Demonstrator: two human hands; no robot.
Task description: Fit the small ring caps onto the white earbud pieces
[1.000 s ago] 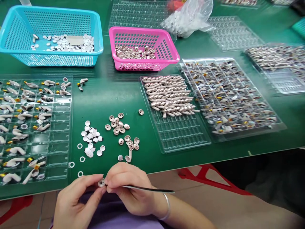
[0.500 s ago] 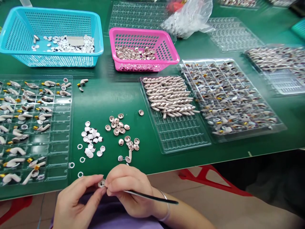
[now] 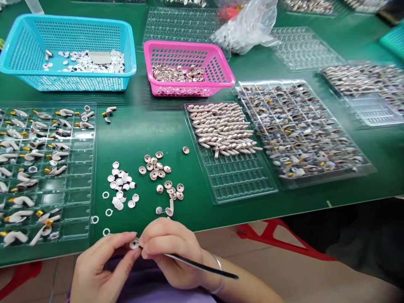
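The left hand [image 3: 102, 264] pinches a cup [image 3: 134, 243] between thumb and forefinger, by the near edge of the table [image 3: 142, 130]. The right hand [image 3: 175, 253], close beside it, clamps a tool [image 3: 208, 267], its tip mostly hidden. Discs [image 3: 119, 182] and loose cups [image 3: 159, 189] lie just beyond

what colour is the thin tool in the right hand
The thin tool is black with a pale streak, best seen in the head view.
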